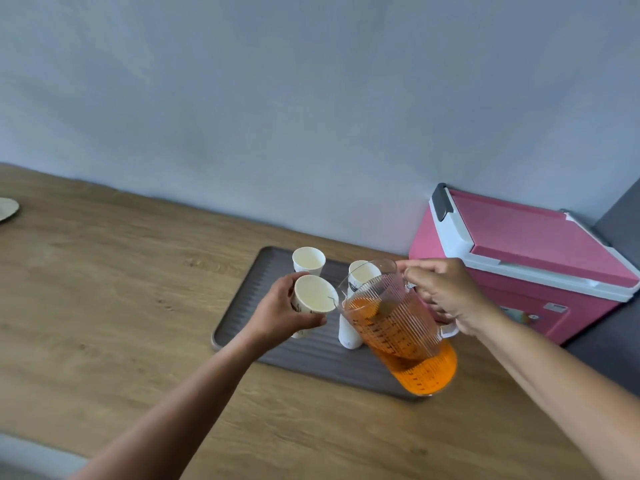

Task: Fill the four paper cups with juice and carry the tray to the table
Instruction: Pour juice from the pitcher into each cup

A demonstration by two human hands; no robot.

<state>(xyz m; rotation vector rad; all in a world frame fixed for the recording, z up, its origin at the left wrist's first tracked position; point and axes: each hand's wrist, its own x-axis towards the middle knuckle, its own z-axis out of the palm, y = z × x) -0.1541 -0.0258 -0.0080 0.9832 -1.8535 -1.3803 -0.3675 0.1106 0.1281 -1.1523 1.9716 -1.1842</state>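
Forearms (pixel 194 393) reach over the grey tray (pixel 304 355), below both grips. Right grip (pixel 450 292) wraps the handle of the tilted juice pitcher (pixel 394 323), likely heavy and sloshing. Left grip (pixel 280 311) clasps an empty paper cup (pixel 314 294) at the spout: light, crushable, so hold gently.

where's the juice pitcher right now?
Head view, right of centre: the pitcher is gripped by its handle in the right hand, tilted toward the cup the left hand holds, over the tray, left of the pink cooler.
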